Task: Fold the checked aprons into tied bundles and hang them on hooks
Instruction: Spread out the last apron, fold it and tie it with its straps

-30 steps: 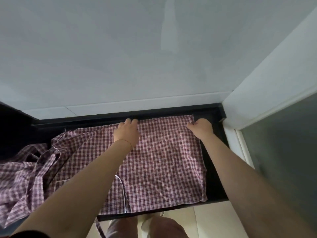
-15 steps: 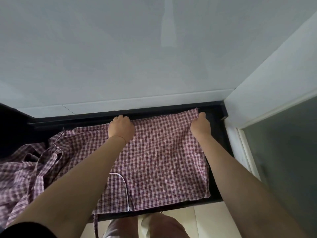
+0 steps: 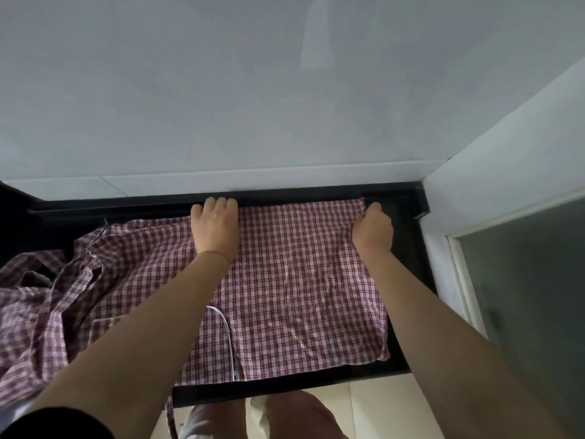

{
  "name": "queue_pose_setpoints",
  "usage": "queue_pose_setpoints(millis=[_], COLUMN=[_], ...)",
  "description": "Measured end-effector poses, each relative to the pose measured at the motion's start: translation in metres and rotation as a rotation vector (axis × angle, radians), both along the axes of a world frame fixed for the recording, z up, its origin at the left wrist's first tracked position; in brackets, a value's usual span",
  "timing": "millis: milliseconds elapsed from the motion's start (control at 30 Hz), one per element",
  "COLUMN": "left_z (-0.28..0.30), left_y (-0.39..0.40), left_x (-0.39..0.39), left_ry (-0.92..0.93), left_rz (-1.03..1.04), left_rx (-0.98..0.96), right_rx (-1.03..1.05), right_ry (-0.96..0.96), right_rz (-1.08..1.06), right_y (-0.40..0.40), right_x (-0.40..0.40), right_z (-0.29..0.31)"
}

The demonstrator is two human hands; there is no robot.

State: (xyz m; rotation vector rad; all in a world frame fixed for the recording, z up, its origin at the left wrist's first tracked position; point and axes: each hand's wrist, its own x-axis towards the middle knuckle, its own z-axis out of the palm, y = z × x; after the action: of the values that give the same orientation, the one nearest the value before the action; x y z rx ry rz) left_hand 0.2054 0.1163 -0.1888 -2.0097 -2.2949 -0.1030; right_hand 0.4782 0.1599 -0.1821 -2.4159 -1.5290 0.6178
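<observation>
While both hands sit at the far edge of the checked apron (image 3: 294, 280), I note the right hand (image 3: 373, 229) curled around the far right corner, apparently pinching it, and the left hand (image 3: 217, 229) resting on the far edge, fingertips hooked over so I cannot tell whether they pinch. From both grips the apron runs back toward me across the black counter (image 3: 408, 248), its long axis along the line between the hands, with the bunched remainder (image 3: 47, 305) trailing left of the left hand. My judgement: the coming fold draws this far edge toward me, the left hand being nearer the loose excess.
</observation>
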Motion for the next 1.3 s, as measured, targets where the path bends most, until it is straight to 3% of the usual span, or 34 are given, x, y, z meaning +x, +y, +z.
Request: queue_pose_setpoints(millis=[133, 233, 367, 600, 767, 933, 1100, 1200, 1300], left_z=[0.014, 0.024, 0.023, 0.022, 0.044, 0.056, 0.06, 0.057, 0.056], left_y=[-0.005, -0.013, -0.021, -0.025, -0.055, -0.088, -0.126, -0.147, -0.152], left_x=[0.028, 0.056, 0.067, 0.074, 0.093, 0.117, 0.137, 0.151, 0.159], left_ry=[-0.136, -0.279, -0.16, -0.101, -0.117, -0.108, -0.107, -0.067, -0.032], left_rz=[-0.211, -0.285, -0.256, -0.173, -0.241, -0.186, -0.486, -0.572, -0.587], left_rx=[-0.012, -0.298, -0.576, -0.584, -0.42, -0.721, -0.815, -0.775, -0.692], right_rx=[0.007, -0.023, -0.129, -0.315, -0.354, -0.688, -0.833, -0.764, -0.528], right_ry=[0.001, 0.086, 0.292, 0.326, 0.302, 0.193, -0.008, -0.008, 0.097], right_rz=[0.002, -0.007, 0.018, 0.033, 0.039, 0.239, 0.306, 0.276, 0.155], right_y=[-0.003, -0.001, -0.006, -0.062, -0.09, -0.113, -0.133, -0.14, -0.14], right_x=[-0.005, -0.003, 0.013, 0.032, 0.045, 0.045, 0.044, 0.046, 0.049], right_z=[-0.001, 0.008, 0.028, 0.036, 0.042, 0.057, 0.063, 0.062, 0.066])
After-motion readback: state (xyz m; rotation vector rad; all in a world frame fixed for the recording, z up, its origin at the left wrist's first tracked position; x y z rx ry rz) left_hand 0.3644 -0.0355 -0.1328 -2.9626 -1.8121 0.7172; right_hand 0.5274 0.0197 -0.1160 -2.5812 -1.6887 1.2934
